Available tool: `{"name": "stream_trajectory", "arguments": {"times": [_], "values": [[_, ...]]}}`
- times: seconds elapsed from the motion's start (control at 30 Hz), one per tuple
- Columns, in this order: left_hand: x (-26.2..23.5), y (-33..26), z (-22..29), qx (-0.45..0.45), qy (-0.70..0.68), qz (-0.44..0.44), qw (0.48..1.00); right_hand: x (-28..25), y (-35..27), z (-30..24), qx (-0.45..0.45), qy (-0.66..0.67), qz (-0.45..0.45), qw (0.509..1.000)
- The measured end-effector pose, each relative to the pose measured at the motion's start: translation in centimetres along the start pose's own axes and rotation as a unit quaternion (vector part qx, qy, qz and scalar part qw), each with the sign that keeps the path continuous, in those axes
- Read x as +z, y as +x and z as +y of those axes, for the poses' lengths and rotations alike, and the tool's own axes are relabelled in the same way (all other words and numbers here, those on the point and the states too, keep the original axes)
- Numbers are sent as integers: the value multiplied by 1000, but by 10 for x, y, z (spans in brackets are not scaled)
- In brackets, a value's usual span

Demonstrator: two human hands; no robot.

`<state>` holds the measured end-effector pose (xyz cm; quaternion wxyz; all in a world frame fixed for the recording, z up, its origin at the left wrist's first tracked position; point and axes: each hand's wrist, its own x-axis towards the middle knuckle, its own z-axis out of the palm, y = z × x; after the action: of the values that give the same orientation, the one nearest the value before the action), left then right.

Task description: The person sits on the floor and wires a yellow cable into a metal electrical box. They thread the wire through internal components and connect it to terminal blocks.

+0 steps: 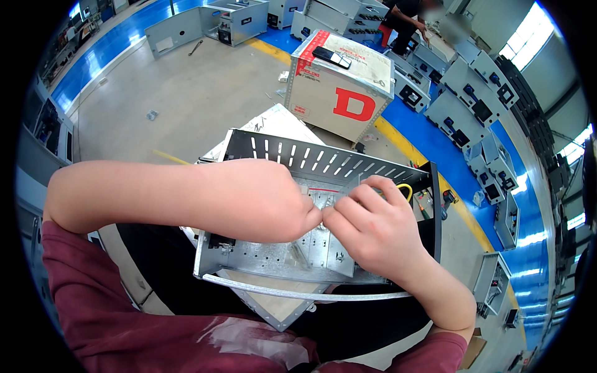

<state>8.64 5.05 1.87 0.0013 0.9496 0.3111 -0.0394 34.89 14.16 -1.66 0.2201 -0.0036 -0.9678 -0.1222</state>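
My left hand point(270, 199) and my right hand point(373, 227) meet over the middle of an open metal case point(236, 280) with a slotted far wall. Both are closed, fingertips pinched close together and nearly touching. Whatever lies between them is too small or hidden to make out. Just behind the fingertips, small metal fittings point(328, 200) show on the case's perforated floor. A yellow loop of wire or tube point(407, 188) curves up beside my right hand. My left hand and forearm cover part of the case's interior.
Past the case stands a large carton point(339, 84) with a red letter and a phone point(331, 57) on top. A cordless power tool point(448, 202) is at the right. Grey metal cabinets point(469, 99) line the blue floor strip. A co-worker point(407, 22) bends over at the back.
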Motion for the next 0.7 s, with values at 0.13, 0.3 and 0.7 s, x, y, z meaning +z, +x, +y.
{"name": "stream_trajectory", "arguments": {"times": [0.13,0.3,0.7], "values": [[11,2,6,43,54,-23,997,7,-2,-4,-34,17,-2,999],[27,-4,7,1,-1,-1,1000,13,-2,2,-45,42,-58,996],[66,-48,33,-119,-60,104,986,22,6,7,-46,89,-91,991]]}}
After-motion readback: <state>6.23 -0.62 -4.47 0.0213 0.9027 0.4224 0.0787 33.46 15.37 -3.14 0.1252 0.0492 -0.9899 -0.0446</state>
